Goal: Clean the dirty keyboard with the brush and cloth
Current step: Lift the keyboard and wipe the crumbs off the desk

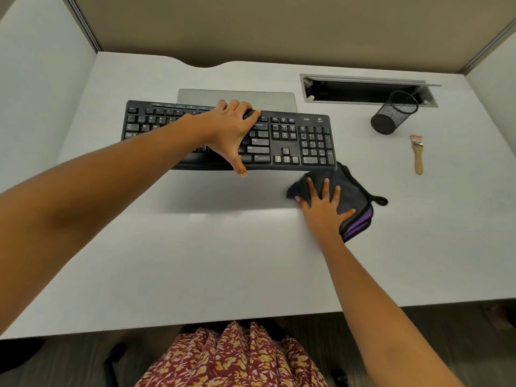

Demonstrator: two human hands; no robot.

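My left grip (231, 135) clasps the black keyboard (293, 141) front to back; my right grip (325, 203), fingers spread flat, presses the folded cloth (357, 191).

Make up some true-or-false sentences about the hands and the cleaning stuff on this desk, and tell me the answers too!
1. The right hand lies flat on the cloth. True.
2. The left hand holds the brush. False: it grips the keyboard, fingers over the far edge and thumb at the near edge. The brush lies untouched on the desk.
3. The cloth sits by the keyboard's near right corner. True.
4. Pens stick out of the mesh cup. False: nothing shows sticking out of it.
5. The brush lies to the right of the keyboard. True.
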